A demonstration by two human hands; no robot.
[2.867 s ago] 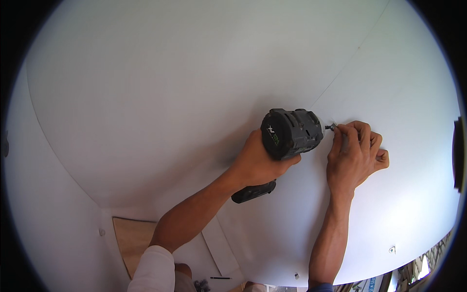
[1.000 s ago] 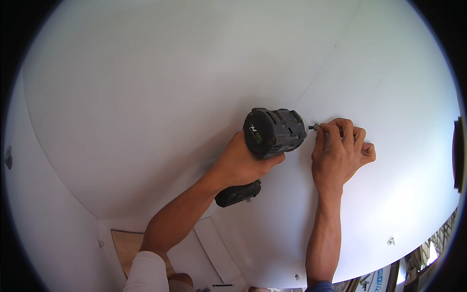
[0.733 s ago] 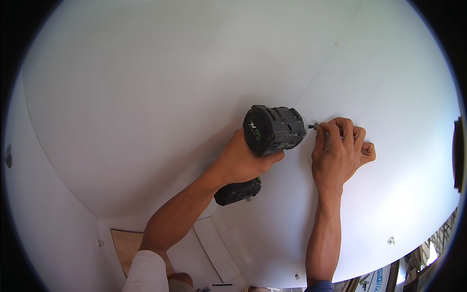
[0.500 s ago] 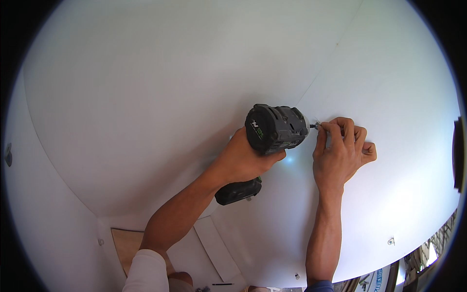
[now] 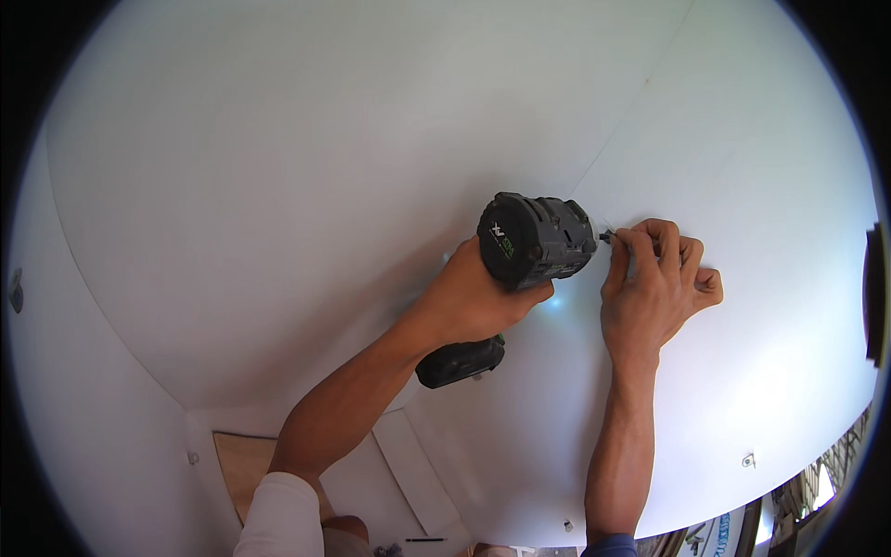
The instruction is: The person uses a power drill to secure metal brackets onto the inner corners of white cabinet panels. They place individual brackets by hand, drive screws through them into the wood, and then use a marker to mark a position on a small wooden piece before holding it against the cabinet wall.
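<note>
My left hand [image 5: 473,295] is wrapped round the handle of a black cordless drill driver [image 5: 534,243], its battery base [image 5: 461,362] showing below the wrist. The bit [image 5: 605,237] points right and meets the white panel [image 5: 742,167] close to a thin seam. At the bit's tip, the thumb and forefinger of my right hand [image 5: 652,288] are pinched together on a small piece, mostly hidden by the fingers. The other fingers of that hand are curled near the panel. A bluish light spot falls on the panel below the driver.
Small metal brackets [image 5: 748,460] sit along the white panel, with another [image 5: 16,290] on the left wall. Below lie a brown sheet [image 5: 239,469], a white strip [image 5: 413,469] and a thin dark stick [image 5: 425,539]. Assorted materials [image 5: 789,506] crowd the lower right.
The driver and my left hand have shifted slightly right and up. My right hand has moved a little the same way, its pinch kept at the bit's tip.
</note>
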